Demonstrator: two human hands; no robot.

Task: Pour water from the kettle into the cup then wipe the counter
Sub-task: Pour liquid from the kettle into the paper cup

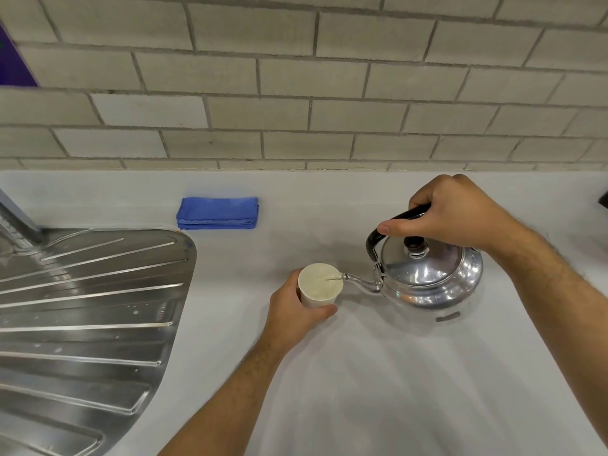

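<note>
A shiny steel kettle (pixel 431 274) with a black handle and black lid knob is tilted to the left. My right hand (pixel 450 213) is shut on its handle from above. The spout tip reaches over the rim of a pale cup (pixel 319 286), and a thin stream of water runs from it into the cup. My left hand (pixel 296 311) grips the cup from the left and front, holding it on the white counter (pixel 362 390). A folded blue cloth (pixel 217 212) lies at the back of the counter, well left of both hands.
A ribbed steel sink drainboard (pixel 85 311) fills the left side, with part of a tap (pixel 16 222) at its far corner. A grey brick wall (pixel 296 93) backs the counter. A dark object (pixel 603 199) pokes in at the right edge.
</note>
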